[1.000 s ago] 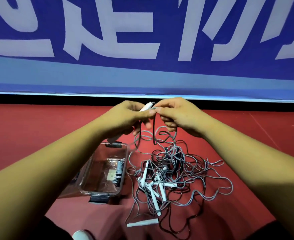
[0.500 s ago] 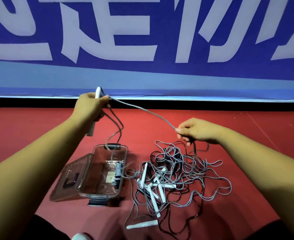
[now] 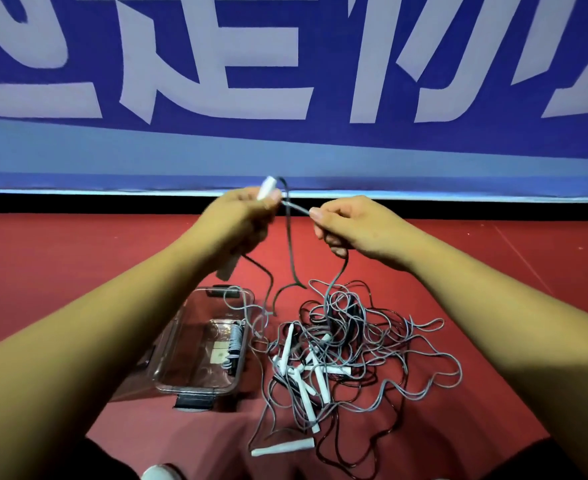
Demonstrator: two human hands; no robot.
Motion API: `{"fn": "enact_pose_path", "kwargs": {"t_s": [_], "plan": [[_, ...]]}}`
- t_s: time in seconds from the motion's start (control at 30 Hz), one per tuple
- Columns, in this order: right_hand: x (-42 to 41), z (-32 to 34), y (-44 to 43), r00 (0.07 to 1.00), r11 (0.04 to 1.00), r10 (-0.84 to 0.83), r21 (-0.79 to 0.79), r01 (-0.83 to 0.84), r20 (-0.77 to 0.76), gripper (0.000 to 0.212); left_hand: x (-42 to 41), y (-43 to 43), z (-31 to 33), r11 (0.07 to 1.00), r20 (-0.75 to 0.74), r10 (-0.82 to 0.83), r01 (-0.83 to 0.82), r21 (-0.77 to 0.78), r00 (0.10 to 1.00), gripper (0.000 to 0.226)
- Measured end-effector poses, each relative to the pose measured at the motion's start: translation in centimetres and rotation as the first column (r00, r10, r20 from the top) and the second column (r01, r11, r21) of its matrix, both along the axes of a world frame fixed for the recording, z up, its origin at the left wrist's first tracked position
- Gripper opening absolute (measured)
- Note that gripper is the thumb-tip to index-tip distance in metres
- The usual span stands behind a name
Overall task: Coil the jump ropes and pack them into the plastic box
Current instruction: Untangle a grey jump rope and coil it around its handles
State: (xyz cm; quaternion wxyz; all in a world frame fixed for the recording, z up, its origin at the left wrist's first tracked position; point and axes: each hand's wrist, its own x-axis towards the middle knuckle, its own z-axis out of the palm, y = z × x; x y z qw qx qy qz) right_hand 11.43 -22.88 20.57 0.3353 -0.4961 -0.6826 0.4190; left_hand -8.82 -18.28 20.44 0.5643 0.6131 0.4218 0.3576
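Note:
My left hand (image 3: pixel 240 216) grips a white jump rope handle (image 3: pixel 265 187) upright above the floor, with loops of grey cord hanging below it. Close to its right, my right hand (image 3: pixel 348 225) pinches that same grey cord (image 3: pixel 297 208) between thumb and fingers. The cord runs down into a tangled pile of jump ropes (image 3: pixel 348 344) with several white handles on the red floor. Left of the pile stands the open clear plastic box (image 3: pixel 195 348). One coiled rope (image 3: pixel 234 344) lies against the box's right inner wall.
A loose white handle (image 3: pixel 283 447) lies at the near edge of the pile. The box's clear lid lies open to the left, mostly behind my left forearm. A blue banner (image 3: pixel 285 81) with white characters stands along the far edge of the red floor (image 3: pixel 78 258).
My hands spread apart, drawing out a length of cord, and have come back together. The left hand now holds the handle higher, with more cord looped under it.

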Motion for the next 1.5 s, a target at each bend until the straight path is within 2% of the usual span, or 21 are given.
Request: {"fn": "enact_pose_path", "kwargs": {"t_s": [0.07, 0.2, 0.23, 0.3, 0.33, 0.4, 0.47, 0.53, 0.63, 0.7, 0.77, 0.83, 0.9, 1.0, 1.07, 1.1, 1.17, 1.2, 1.27, 1.37, 1.5], "plan": [[1.6, -1.0, 0.2, 0.992, 1.0, 0.005, -0.003, -0.005, 0.124, 0.031, -1.2, 1.4, 0.4, 0.987, 0.132, 0.161, -0.16, -0.018, 0.978, 0.032], [5.4, -4.8, 0.4, 0.987, 0.954, 0.023, -0.298, 0.025, 0.156, 0.027, -4.8, 3.7, 0.0, 0.889, 0.244, 0.451, -0.409, -0.205, 0.859, 0.031], [6.1, -5.5, 0.4, 0.989, 0.938, -0.015, -0.341, 0.064, 0.145, 0.026, -5.6, 4.0, -0.2, 0.869, 0.193, 0.486, -0.446, -0.215, 0.852, 0.03], [6.5, -5.9, 0.3, 0.987, 0.934, -0.086, -0.333, 0.127, 0.136, 0.023, -6.8, 4.4, -1.0, 0.868, -0.155, 0.487, -0.496, -0.02, 0.859, 0.021], [6.2, -5.5, 0.3, 0.983, 0.948, -0.102, -0.286, 0.142, 0.151, 0.022, -7.1, 4.4, -1.5, 0.878, -0.361, 0.472, -0.466, 0.111, 0.804, 0.014], [4.5, -3.9, 0.3, 0.979, 0.977, -0.091, -0.174, 0.123, 0.181, 0.021, -6.7, 3.9, -1.9, 0.899, -0.538, 0.437, -0.367, 0.238, 0.721, 0.009], [2.2, -2.0, -0.1, 0.984, 0.991, -0.027, -0.121, 0.049, 0.177, 0.021, -5.1, 2.8, -1.4, 0.942, -0.453, 0.333, -0.274, 0.192, 0.827, 0.014], [-0.1, -0.6, -0.6, 0.985, 0.997, 0.034, -0.074, -0.022, 0.167, 0.02, -2.7, 0.9, -0.3, 0.992, -0.257, 0.127, -0.119, 0.046, 0.958, 0.021], [-1.8, 0.6, -0.6, 0.996, 1.0, -0.005, 0.026, 0.002, 0.085, 0.016, -0.3, -1.8, 0.9, 0.979, -0.197, -0.205, 0.198, -0.056, 0.959, 0.023], [-1.9, 1.0, -0.6, 1.0, 0.998, -0.031, 0.054, 0.031, 0.002, 0.014, 0.2, -2.3, 1.1, 0.956, -0.168, -0.291, 0.284, -0.069, 0.942, 0.019], [-1.3, 0.9, -0.6, 0.997, 1.0, 0.003, 0.021, -0.002, -0.072, 0.011, 0.1, -1.9, 1.2, 0.973, -0.048, -0.226, 0.223, -0.064, 0.973, 0.017], [-0.4, 0.1, -0.5, 0.999, 0.999, 0.021, -0.044, -0.023, -0.032, 0.007, -0.4, -1.2, 1.1, 0.994, 0.06, -0.099, 0.102, -0.044, 0.993, 0.024], [1.1, -1.4, -0.3, 0.985, 0.996, 0.03, -0.093, -0.015, 0.168, 0.011, -1.2, -0.2, 1.2, 0.998, 0.141, 0.043, -0.036, -0.047, 0.989, 0.027], [4.0, -3.8, -0.5, 0.904, 0.979, 0.084, -0.204, 0.004, 0.418, 0.02, -3.2, 1.6, 1.3, 0.96, 0.265, 0.266, -0.23, -0.162, 0.927, 0.024], [5.3, -4.6, -0.7, 0.909, 0.966, 0.027, -0.245, 0.083, 0.415, 0.027, -4.8, 2.5, 0.9, 0.932, 0.151, 0.361, -0.35, -0.097, 0.92, 0.022], [5.5, -4.6, -0.7, 0.932, 0.956, -0.018, -0.267, 0.122, 0.361, 0.028, -5.5, 2.8, 0.4, 0.924, -0.017, 0.382, -0.382, 0.016, 0.924, 0.02], [5.0, -4.0, -0.6, 0.959, 0.947, -0.084, -0.278, 0.162, 0.271, 0.027, -6.3, 2.8, -0.5, 0.905, -0.363, 0.419, -0.348, 0.245, 0.832, 0.01], [4.3, -3.6, -0.5, 0.963, 0.951, -0.093, -0.265, 0.161, 0.253, 0.027, -6.2, 2.7, -0.9, 0.901, -0.43, 0.422, -0.316, 0.298, 0.798, 0.007], [2.5, -2.7, -0.5, 0.969, 0.967, -0.069, -0.222, 0.123, 0.235, 0.028, -4.9, 2.0, -1.1, 0.926, -0.4, 0.352, -0.253, 0.28, 0.846, 0.011], [-0.3, -1.6, -0.6, 0.988, 0.98, -0.041, -0.185, 0.068, 0.146, 0.028, -1.4, 0.1, -0.6, 0.994, -0.302, 0.08, -0.052, 0.1, 0.95, 0.017], [-2.1, -0.6, -0.5, 0.994, 0.975, -0.075, -0.217, 0.056, -0.084, 0.026, 0.7, -1.7, -0.2, 0.936, -0.278, -0.351, 0.328, -0.126, 0.894, 0.031]]}}
